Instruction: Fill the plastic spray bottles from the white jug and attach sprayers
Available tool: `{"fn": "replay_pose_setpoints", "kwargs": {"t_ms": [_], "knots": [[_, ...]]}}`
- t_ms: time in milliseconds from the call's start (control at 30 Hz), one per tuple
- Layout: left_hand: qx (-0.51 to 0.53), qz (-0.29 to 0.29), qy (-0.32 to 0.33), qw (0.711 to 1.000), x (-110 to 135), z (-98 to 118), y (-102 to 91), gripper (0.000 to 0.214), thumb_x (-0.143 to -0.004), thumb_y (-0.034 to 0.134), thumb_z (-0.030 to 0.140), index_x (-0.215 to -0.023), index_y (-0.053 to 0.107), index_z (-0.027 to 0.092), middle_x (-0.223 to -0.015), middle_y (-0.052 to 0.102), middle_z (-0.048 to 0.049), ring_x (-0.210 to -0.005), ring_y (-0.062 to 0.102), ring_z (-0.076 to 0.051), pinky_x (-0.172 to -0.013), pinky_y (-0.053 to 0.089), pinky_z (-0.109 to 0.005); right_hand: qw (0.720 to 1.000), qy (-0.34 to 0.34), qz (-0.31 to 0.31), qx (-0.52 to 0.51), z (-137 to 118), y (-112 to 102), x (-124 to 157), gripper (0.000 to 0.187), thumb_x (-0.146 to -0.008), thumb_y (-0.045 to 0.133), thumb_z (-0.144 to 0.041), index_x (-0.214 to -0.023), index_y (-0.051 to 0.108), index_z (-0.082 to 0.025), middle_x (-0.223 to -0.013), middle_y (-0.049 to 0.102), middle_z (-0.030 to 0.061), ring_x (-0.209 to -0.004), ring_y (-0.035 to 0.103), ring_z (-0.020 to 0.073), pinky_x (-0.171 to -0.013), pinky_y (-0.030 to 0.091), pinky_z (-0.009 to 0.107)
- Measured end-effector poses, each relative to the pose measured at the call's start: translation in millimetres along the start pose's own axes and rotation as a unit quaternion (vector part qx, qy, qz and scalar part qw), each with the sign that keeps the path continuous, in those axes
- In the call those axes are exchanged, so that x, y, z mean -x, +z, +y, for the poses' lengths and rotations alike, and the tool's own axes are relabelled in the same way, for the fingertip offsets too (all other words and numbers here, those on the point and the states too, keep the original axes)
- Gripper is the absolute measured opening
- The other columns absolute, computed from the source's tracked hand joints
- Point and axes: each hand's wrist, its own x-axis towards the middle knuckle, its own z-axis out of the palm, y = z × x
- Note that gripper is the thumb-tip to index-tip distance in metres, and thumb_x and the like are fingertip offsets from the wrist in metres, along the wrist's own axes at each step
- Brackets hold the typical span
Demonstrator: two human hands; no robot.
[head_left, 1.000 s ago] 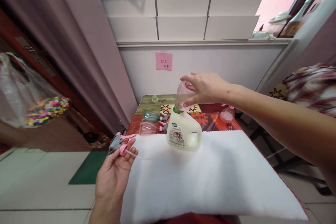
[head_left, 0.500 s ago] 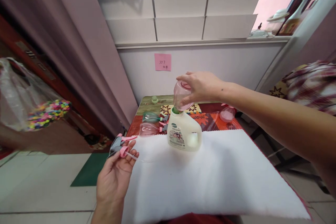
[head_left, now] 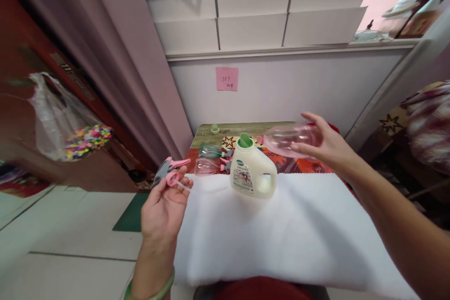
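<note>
My left hand (head_left: 167, 208), palm up at the table's left side, holds a pink and grey spray trigger head (head_left: 168, 176) with its thin tube pointing right. In my right hand (head_left: 325, 140) is a clear pink spray bottle (head_left: 290, 140), lying on its side in the air with its neck to the left. That neck is near the mouth of a cream detergent jug (head_left: 252, 173), which stands upright on the white cloth (head_left: 267, 239). The jug's cap is off, and a green spout (head_left: 245, 140) shows in its opening.
Behind the cloth's left part lie a green spray bottle (head_left: 209, 151) and another pink spray bottle (head_left: 206, 167). A green cap (head_left: 214, 129) sits at the table's back left. A bag of colourful beads (head_left: 87, 143) hangs on the left. White boxes (head_left: 251, 33) line the ledge behind.
My right hand has lifted the upturned pink bottle off the jug's mouth, moved it right and tipped it onto its side. My left hand still holds the trigger head. The view has shifted slightly.
</note>
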Motion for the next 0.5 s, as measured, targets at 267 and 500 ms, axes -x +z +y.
{"fn": "replay_pose_setpoints", "kwargs": {"t_ms": [267, 500], "knots": [[0.025, -0.046, -0.017, 0.998, 0.0, -21.5, 37.5, 0.025, -0.09, 0.049, 0.015, -0.099, 0.072, 0.012, -0.092, 0.076, -0.0142, -0.069, 0.067, -0.017, -0.073, 0.059, -0.033, 0.975, 0.065, -0.007, -0.211, 52.7, 51.9, 125.8, 0.077, -0.074, 0.086, -0.048, -0.142, 0.051, -0.033, -0.146, 0.058, 0.0118, -0.125, 0.064, 0.0339, -0.087, 0.063, 0.04], [0.001, -0.082, -0.057, 0.995, 13.9, -45.4, 59.9, 0.024, -0.092, 0.046, 0.015, -0.086, 0.069, 0.013, -0.092, 0.076, -0.0138, -0.071, 0.067, -0.018, -0.072, 0.059, -0.034, 0.979, 0.037, 0.035, -0.197, 43.3, 50.7, 142.5, 0.079, -0.072, 0.088, -0.04, -0.141, 0.05, -0.036, -0.15, 0.051, 0.01, -0.136, 0.053, 0.0348, -0.1, 0.059, 0.051]]}}
